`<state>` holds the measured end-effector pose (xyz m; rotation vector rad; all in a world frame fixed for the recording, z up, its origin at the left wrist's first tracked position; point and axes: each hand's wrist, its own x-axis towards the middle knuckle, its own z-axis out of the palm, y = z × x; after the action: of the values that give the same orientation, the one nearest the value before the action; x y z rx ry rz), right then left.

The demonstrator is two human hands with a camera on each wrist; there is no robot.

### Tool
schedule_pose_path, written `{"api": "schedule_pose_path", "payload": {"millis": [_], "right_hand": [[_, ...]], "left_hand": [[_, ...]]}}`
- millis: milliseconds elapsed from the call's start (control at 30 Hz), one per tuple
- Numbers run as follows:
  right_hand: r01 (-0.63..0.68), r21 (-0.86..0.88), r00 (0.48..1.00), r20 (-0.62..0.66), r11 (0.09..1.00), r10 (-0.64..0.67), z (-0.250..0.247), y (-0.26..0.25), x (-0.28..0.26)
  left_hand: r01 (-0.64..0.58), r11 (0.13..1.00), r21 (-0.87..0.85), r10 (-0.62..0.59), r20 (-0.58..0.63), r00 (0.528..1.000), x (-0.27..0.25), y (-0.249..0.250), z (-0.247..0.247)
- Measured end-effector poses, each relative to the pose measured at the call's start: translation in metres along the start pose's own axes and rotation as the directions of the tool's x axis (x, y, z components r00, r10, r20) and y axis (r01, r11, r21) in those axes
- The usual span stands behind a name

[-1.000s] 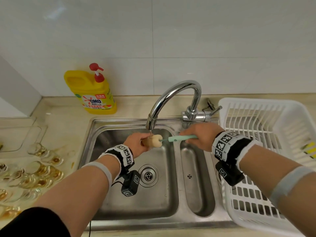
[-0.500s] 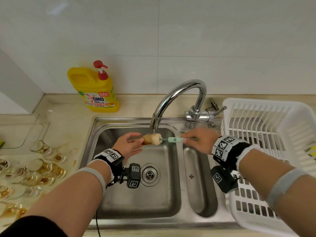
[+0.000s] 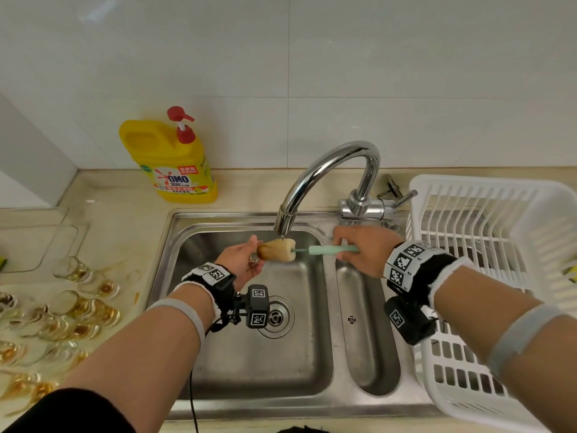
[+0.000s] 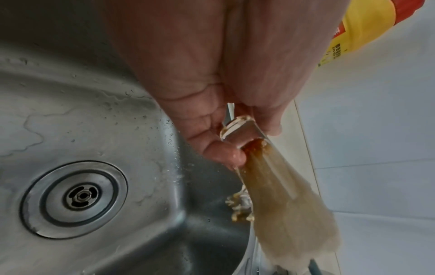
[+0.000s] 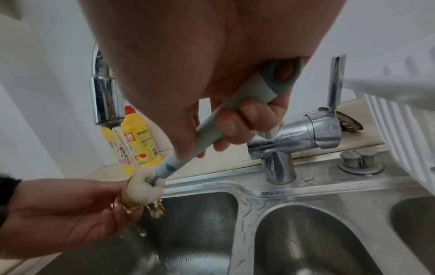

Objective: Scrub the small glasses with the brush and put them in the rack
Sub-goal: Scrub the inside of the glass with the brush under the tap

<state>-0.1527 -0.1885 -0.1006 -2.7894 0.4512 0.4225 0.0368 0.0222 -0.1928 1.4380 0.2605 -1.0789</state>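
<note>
Under the faucet (image 3: 327, 176), the left hand (image 3: 240, 260) pinched a wet, slippery, breakable small glass (image 4: 237, 130) by its thick base while the right hand (image 3: 365, 250) gripped the light brush (image 5: 212, 130) by its handle.

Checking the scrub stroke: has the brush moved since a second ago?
Yes. The brush slid slightly left, its sponge now directly under the faucet spout.

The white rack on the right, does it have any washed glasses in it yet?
No: in the head view the white rack shows only bare slats, and the small glass is held over the sink.
</note>
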Motion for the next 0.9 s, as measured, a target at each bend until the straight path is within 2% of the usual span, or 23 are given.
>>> {"api": "schedule_pose_path", "payload": {"millis": [100, 167, 267, 400, 500, 633, 800, 900], "right_hand": [[-0.055, -0.002, 0.992, 0.110, 0.998, 0.055, -0.001, -0.002, 0.005], [-0.063, -0.007, 0.986, 0.153, 0.998, 0.063, -0.001, -0.002, 0.007], [-0.036, -0.051, 0.996, 0.083, 0.998, 0.040, -0.003, -0.003, 0.005], [-0.004, -0.113, 1.000, -0.006, 0.994, 0.004, -0.007, -0.003, 0.001], [-0.037, -0.077, 0.997, 0.060, 0.996, 0.042, -0.006, 0.000, 0.001], [-0.067, -0.032, 0.985, 0.154, 0.997, 0.071, -0.003, 0.004, 0.002], [-0.047, -0.055, 0.996, 0.068, 0.997, 0.051, -0.009, 0.003, -0.002], [-0.026, -0.092, 1.000, -0.006, 0.995, 0.026, -0.010, 0.000, -0.003]], "left_hand": [[0.022, 0.995, -0.096, -0.019, 0.027, 0.999, -0.004, 0.002, 0.005], [0.016, 0.996, -0.091, -0.013, 0.030, 0.999, -0.004, 0.002, 0.006], [0.026, 1.000, -0.008, -0.026, -0.013, 1.000, -0.006, 0.002, 0.010], [0.141, 0.989, 0.039, -0.138, -0.068, 0.988, -0.011, 0.004, 0.018], [0.149, 0.988, -0.045, -0.149, -0.010, 0.989, -0.014, 0.002, 0.021], [0.087, 0.992, -0.090, -0.081, 0.069, 0.994, -0.018, -0.001, 0.023], [0.114, 0.992, -0.048, -0.115, -0.019, 0.993, -0.019, -0.002, 0.025], [0.109, 0.994, -0.018, -0.110, -0.025, 0.994, -0.018, -0.002, 0.025]]}}
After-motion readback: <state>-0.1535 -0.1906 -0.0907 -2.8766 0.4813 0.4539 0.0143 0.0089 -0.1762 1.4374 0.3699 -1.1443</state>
